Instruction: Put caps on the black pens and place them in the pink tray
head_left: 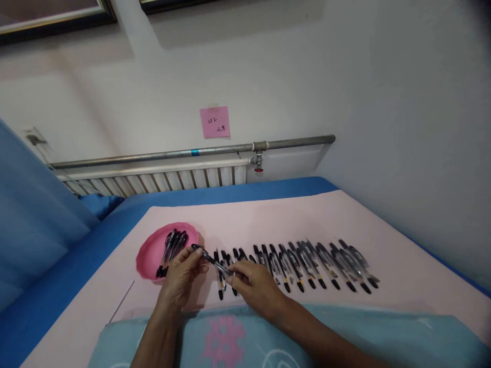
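A clear-barrelled pen [213,260] with black ends is held slantwise between my two hands, above the pink sheet. My left hand [183,268] pinches its upper black end, close to the pink bowl. The fingers of my right hand [255,283] close on its lower end. Several pens [174,250] of the same look lie together inside the pink bowl [148,263]. A long row of pen parts, black caps and clear barrels [307,260], stretches to the right of my hands. Part of that row is hidden behind my right hand.
A thin white stick [120,301] lies left of my left arm. Nearest me is a teal cloth [345,332] with a pink pattern. Behind the pink sheet [245,217] are a radiator [184,179], a pipe [161,156] and a wall with a pink note [215,122].
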The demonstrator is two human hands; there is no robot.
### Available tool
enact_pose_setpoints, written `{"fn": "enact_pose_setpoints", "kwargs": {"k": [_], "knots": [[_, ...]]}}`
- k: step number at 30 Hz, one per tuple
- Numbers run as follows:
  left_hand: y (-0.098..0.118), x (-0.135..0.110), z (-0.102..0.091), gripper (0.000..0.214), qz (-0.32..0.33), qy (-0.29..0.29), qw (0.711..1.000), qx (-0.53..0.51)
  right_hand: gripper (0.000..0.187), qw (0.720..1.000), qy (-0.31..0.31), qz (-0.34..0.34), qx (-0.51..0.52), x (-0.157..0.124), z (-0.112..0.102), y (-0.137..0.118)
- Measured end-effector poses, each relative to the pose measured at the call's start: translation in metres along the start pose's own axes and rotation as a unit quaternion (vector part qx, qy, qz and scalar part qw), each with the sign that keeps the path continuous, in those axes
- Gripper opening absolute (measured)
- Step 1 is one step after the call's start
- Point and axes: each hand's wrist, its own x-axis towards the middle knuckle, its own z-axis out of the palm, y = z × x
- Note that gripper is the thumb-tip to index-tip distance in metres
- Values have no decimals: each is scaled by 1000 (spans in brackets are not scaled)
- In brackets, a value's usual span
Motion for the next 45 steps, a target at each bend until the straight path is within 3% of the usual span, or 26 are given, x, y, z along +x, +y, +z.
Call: {"fn": "enact_pose_setpoints", "kwargs": {"k": [5, 9, 11, 13, 15, 18, 20, 24, 29, 35, 40, 45], "knots": [[-14, -5, 13, 24, -39, -41, 998, 31, 7, 998, 25, 48, 38, 0, 5, 0], [-17, -6, 20, 27, -54, -79, 995, 37, 7, 998, 23, 35, 57, 0, 5, 3], [-9, 1, 12, 29, -6, -28, 999, 41, 11, 998, 26, 10, 60, 1, 4, 5], [4, 12, -2, 30, 76, 73, 992, 67, 14, 997, 30, -10, 65, 1, 3, 6], [17, 25, -18, 30, 134, 148, 968, 151, 12, 997, 33, -13, 72, 2, 2, 7], [30, 40, -34, 32, 146, 228, 904, 330, 10, 997, 26, -8, 73, 2, 2, 7], [32, 46, -38, 31, 135, 231, 867, 420, 10, 997, 24, -5, 68, 3, 1, 8], [31, 54, -39, 34, 129, 229, 835, 483, 11, 998, 22, 0, 57, 4, -2, 8], [30, 59, -42, 36, 125, 227, 746, 614, 10, 999, 18, 4, 43, 4, -4, 8], [23, 65, -40, 32, 99, 200, 696, 682, 8, 1000, 16, -15, 14, 3, -4, 9], [25, 60, -37, 33, 93, 191, 673, 709, 9, 999, 19, -31, -6, 3, -4, 10], [20, 36, -13, 33, 216, 213, 637, 708, 9, 999, 33, -38, -15, 4, -7, 10]]}}
